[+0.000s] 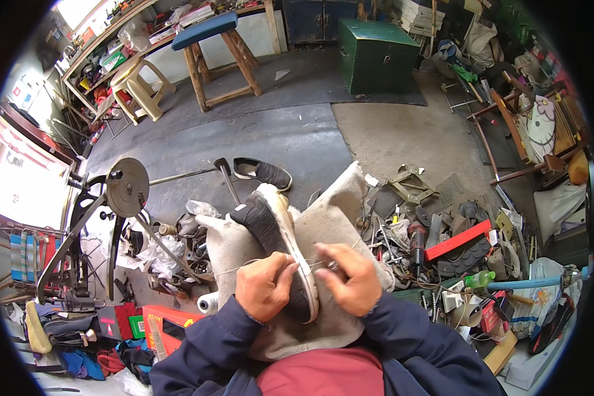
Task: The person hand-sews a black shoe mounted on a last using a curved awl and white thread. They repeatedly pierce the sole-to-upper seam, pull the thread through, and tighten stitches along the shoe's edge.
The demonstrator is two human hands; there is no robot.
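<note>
A dark shoe [254, 218] with a white sole [289, 228] lies on its side, sole to the right, over the pale cloth [330, 231] across my lap. My left hand [264, 284] is closed in a pinch against the shoe's upper, with pale thread at its fingers. To the right of the sole, my right hand [351, 277] has curled fingers around thread [315, 264] that runs from the sole's edge. Whether a small tool is also in that hand is hidden. The matching dark shoe [264, 173] rests on the floor ahead.
At the left stands a metal hand-cranked machine with a round wheel [127, 187]. A white thread spool [208, 303] sits by my left forearm. To the right lie a drill [417, 239], a red bar [458, 239] and heaped tools. Farther off are a blue-topped stool [204, 30] and green chest [376, 56].
</note>
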